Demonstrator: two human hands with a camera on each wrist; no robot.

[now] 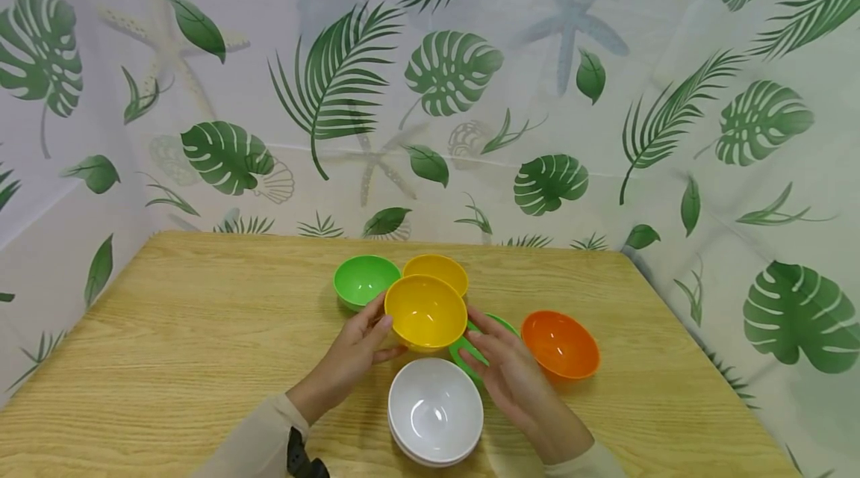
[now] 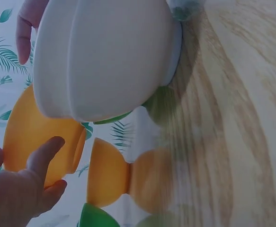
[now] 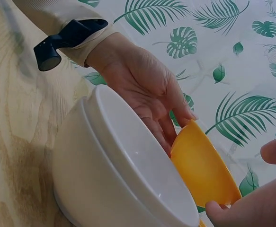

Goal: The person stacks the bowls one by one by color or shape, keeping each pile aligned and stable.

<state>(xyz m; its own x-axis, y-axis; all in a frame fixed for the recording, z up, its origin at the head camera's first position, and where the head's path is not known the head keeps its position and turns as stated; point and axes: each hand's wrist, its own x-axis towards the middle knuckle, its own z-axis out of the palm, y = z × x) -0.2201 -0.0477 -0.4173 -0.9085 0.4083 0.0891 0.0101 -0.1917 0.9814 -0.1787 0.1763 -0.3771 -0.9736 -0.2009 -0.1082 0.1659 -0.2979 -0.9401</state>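
Observation:
A yellow bowl [image 1: 425, 314] is held up above the table, its mouth tilted toward the head camera. My left hand [image 1: 352, 351] grips its left side, thumb near the rim and fingers beneath, as the left wrist view shows on the bowl's outside [image 2: 43, 132]. On the opposite side, my right hand [image 1: 513, 373] holds the rim with its fingertips. Just below and nearer to me stands a stack of two white bowls [image 1: 435, 411], one nested in the other. In the right wrist view these white bowls [image 3: 109, 161] hide part of the yellow bowl [image 3: 201, 165].
Behind the held bowl are a green bowl [image 1: 366, 280] and another yellow bowl [image 1: 440, 269]. A second green bowl [image 1: 500, 325] is partly hidden by my right hand. Farther right sits an orange bowl [image 1: 560, 343]. A leaf-patterned cloth [image 1: 376, 89] hangs behind the wooden table [image 1: 201, 328].

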